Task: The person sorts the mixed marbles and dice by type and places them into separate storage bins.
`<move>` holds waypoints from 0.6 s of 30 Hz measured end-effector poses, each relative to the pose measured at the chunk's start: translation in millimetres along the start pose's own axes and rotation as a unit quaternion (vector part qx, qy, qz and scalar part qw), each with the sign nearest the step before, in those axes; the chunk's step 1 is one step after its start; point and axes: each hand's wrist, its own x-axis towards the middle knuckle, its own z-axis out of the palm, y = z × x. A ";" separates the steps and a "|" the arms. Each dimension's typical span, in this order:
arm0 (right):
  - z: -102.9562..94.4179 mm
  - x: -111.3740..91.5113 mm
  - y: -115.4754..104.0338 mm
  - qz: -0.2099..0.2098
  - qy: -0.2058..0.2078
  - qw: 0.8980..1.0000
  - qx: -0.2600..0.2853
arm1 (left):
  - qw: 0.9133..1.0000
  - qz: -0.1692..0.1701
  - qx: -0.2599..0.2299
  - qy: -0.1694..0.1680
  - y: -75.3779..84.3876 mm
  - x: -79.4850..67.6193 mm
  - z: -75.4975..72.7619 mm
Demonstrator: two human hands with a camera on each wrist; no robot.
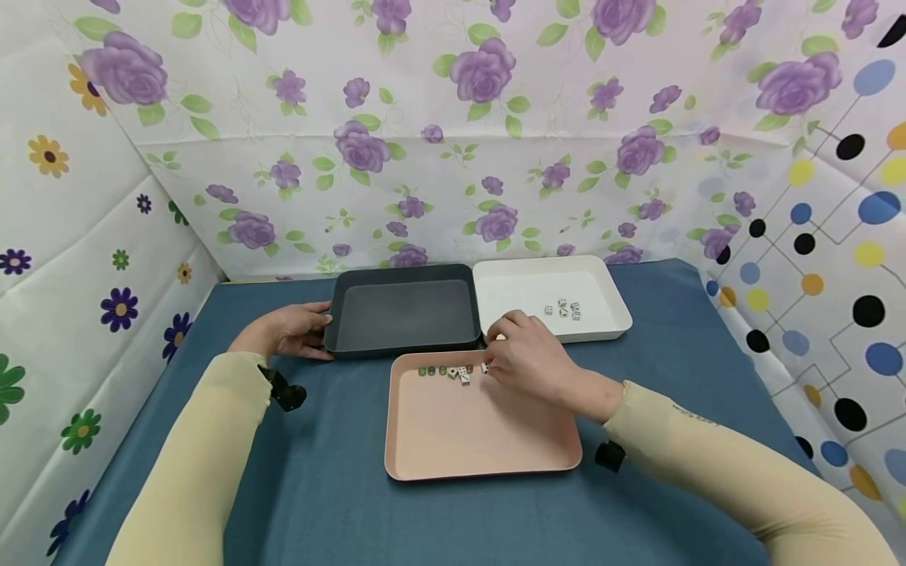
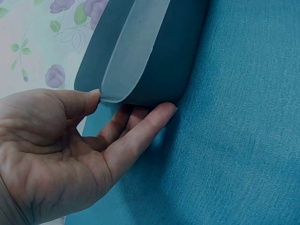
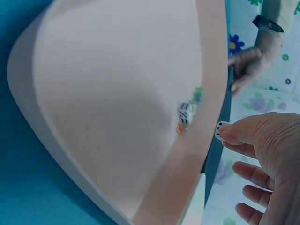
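My left hand [image 1: 289,330] grips the left end of the dark grey tray [image 1: 406,351]. In the left wrist view its thumb is at the rim and the fingers lie against the outer wall. Above the far edge of the pink tray [image 1: 481,468], my right hand [image 1: 527,358] pinches a white die [image 3: 219,131] with dark dots between thumb and forefinger, the other fingers loosely bent. Along that tray's far side lie green dice [image 1: 432,370], white dice [image 1: 463,376] and a brownish die [image 1: 470,368].
Right of the dark tray stands a white tray [image 1: 602,322] with several white dice [image 1: 563,310] inside. All three trays rest on a blue cloth [image 1: 318,487]. A flowered sheet [image 1: 425,181] hangs close behind; patterned sheets close off both sides.
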 end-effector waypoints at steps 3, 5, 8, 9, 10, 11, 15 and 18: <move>-6.0 0.6 5.7 0.006 0.011 1.000 0.004 | 1.000 0.001 0.003 0.000 -0.1 0.0 -0.1; -10.1 0.8 9.0 0.012 0.016 1.000 0.012 | 1.000 0.002 0.004 0.001 0.0 -0.3 0.3; -15.9 1.1 12.9 0.017 0.025 0.999 0.018 | 1.000 0.002 0.006 0.001 0.2 -0.6 0.9; -17.5 1.3 14.1 0.019 0.028 0.999 0.019 | 1.000 0.002 0.006 0.000 0.3 -0.7 1.0; -19.0 1.6 15.3 0.020 0.030 0.999 0.017 | 1.000 0.000 0.004 0.001 0.4 -0.7 1.0; -20.5 2.1 16.5 0.020 0.034 0.999 0.014 | 1.000 0.001 0.005 -0.002 0.5 -0.9 1.0; -25.7 4.8 21.4 0.025 0.048 0.998 0.011 | 1.000 0.001 0.002 -0.003 1.0 -1.1 0.6; -28.7 6.2 24.8 0.028 0.054 0.998 0.014 | 1.000 0.002 0.001 -0.001 1.0 -1.1 0.4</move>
